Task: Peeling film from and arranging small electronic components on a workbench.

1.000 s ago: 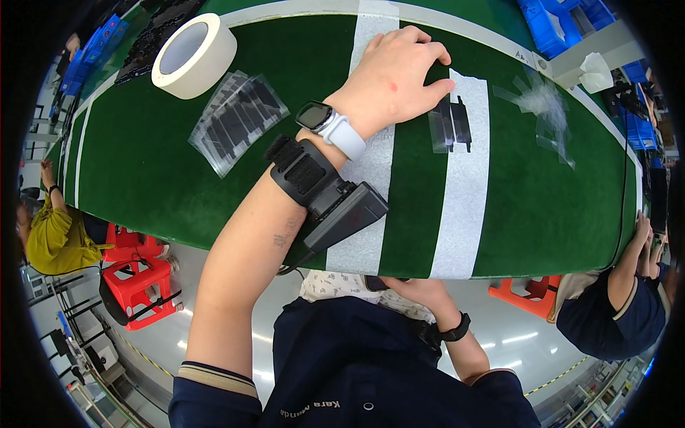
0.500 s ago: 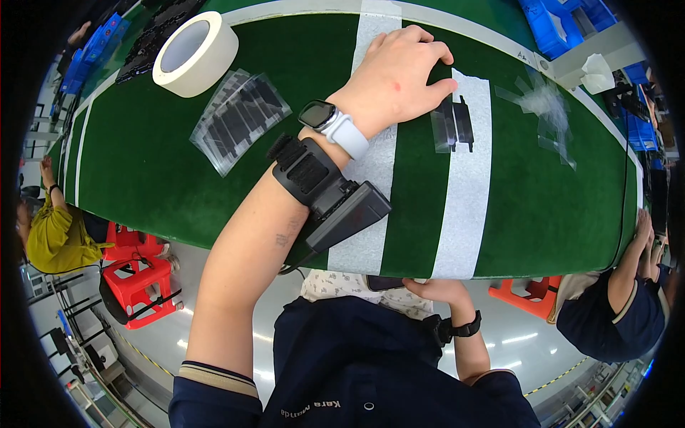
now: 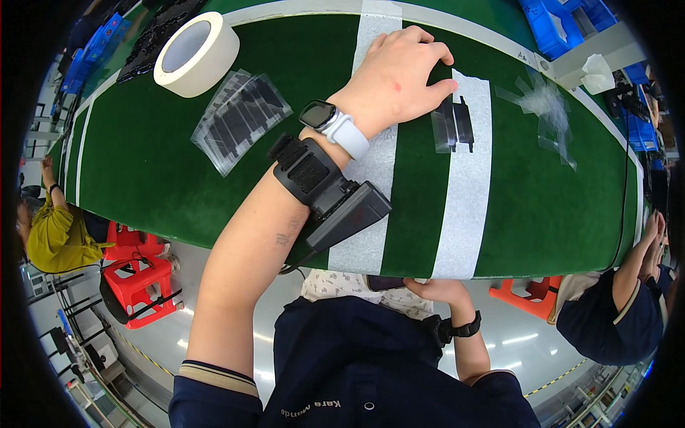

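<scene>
My left hand [image 3: 403,75] lies palm down on the table, over the far part of a white paper-like strip [image 3: 364,221]. Its thumb stands apart from the loosely bent fingers, and nothing shows in it. Just right of the thumb, thin black strips on clear film [image 3: 452,125] lie partly on a second white strip [image 3: 467,207]. My right hand [image 3: 437,289] is low at the table's front edge, over my lap. It grips the end of a dark flat thing that looks like a phone [image 3: 385,283], mostly hidden under the edge.
Left of my forearm lies a fan of clear film sheets with black strips [image 3: 241,118], near a wide roll of cream tape [image 3: 196,53]. A heap of clear film scraps [image 3: 546,107] sits on the right. Red stools [image 3: 139,285] and two seated people flank the green table [image 3: 157,171].
Neither of my hands has visibly moved. At the right edge, the other person's hands have shifted slightly.
</scene>
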`<state>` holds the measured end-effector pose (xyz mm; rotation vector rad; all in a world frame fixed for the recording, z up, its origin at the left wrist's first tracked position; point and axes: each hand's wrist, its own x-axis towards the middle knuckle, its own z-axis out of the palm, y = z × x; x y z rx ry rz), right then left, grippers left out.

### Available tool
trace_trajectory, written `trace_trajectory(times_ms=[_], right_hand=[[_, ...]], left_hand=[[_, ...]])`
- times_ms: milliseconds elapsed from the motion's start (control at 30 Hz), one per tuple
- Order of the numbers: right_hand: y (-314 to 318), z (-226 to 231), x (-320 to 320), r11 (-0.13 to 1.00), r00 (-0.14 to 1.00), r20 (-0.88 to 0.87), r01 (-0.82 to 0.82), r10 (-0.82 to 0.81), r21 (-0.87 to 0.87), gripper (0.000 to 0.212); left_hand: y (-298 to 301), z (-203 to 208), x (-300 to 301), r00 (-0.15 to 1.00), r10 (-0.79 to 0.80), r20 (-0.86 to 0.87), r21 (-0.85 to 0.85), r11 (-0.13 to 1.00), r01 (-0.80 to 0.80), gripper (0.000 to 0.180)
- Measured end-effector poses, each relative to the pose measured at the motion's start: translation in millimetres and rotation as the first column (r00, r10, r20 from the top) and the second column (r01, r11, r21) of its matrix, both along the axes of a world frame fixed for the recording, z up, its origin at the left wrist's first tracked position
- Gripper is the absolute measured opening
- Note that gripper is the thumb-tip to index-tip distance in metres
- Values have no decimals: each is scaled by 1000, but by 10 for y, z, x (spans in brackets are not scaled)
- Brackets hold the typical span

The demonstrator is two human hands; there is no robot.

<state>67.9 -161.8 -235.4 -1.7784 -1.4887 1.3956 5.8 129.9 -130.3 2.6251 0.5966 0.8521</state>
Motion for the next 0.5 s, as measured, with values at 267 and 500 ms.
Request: trace_trajectory(times_ms=[267, 500], right_hand=[[24, 8, -51, 997, 1000, -7, 10, -10, 75, 29], [18, -2, -48, 998, 1000, 14, 8, -8, 65, 31]], left_hand=[[4, -3, -1, 1000, -1, 10, -5, 1000, 1, 31], [3, 0, -8, 1000, 1, -2, -6, 1000, -1, 31]])
